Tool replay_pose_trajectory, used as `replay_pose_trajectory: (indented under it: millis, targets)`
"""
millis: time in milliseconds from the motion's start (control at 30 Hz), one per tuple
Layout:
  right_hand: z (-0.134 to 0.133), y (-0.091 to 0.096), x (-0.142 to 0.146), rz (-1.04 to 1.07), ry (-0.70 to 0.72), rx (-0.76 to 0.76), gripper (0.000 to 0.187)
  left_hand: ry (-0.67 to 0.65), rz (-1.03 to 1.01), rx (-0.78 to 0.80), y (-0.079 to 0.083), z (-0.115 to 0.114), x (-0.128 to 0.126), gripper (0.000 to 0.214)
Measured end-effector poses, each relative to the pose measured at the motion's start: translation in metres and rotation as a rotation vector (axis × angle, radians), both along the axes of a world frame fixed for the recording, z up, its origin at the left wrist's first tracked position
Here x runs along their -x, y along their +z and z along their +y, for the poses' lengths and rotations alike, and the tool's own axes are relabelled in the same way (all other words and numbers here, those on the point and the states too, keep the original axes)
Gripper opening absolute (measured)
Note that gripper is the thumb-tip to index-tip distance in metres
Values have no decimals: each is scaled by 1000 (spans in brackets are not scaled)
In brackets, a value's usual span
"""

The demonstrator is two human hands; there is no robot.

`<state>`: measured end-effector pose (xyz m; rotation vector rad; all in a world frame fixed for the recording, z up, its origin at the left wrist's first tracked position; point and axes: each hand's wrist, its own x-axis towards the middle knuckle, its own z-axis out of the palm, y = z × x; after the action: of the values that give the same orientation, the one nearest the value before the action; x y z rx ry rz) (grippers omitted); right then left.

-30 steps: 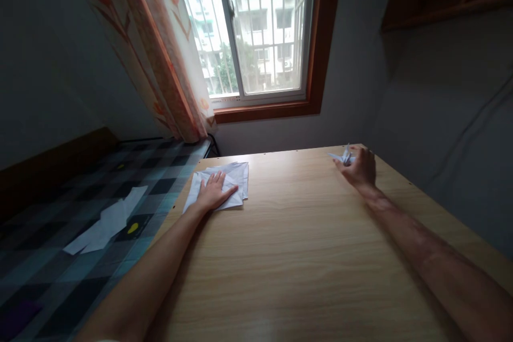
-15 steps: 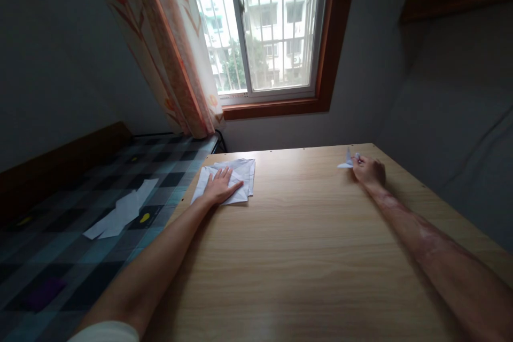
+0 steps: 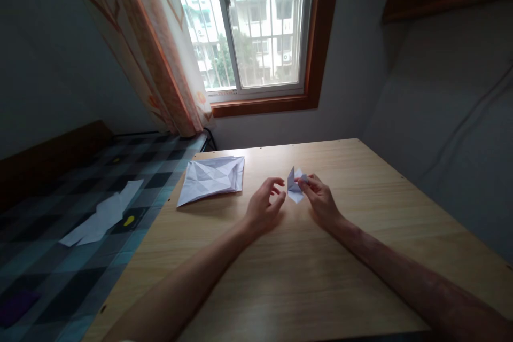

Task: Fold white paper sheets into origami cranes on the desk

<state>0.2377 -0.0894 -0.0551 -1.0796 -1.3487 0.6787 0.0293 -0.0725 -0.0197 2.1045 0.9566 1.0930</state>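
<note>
My right hand (image 3: 318, 200) pinches a small folded white paper figure (image 3: 295, 188) just above the middle of the wooden table (image 3: 312, 267). My left hand (image 3: 263, 207) hovers close beside the figure on its left, fingers curled and apart, holding nothing. A stack of creased white paper sheets (image 3: 212, 179) lies at the table's far left corner, apart from both hands.
A checked bedspread (image 3: 60, 235) lies left of the table with loose white paper pieces (image 3: 102, 219) on it. A patterned curtain (image 3: 160, 48) hangs beside the window (image 3: 256, 26) behind the table. Grey walls close in at the right.
My right hand brought the folded figure from the far right corner to the table's middle. My left hand left the paper stack and moved right, next to the figure.
</note>
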Motion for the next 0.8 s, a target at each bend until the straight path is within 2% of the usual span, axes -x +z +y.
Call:
replay_pose_trajectory:
  millis: [133,333,467,633,800]
  targets:
    - [-10,1,10,-56,-6,14,43,-147,-88,167,-10,-4,-6,34]
    - [-18,-1,8,60,127,72,38,-293,-267,397,-10,9,1,38]
    - [-20,1,6,134,122,45,47,-273,-314,461,-11,14,3,40]
    - [-21,1,5,159,143,28,39,-267,-421,580,-16,16,2,42]
    - [-20,-1,3,133,137,26,40,-257,-523,676,-20,17,0,44]
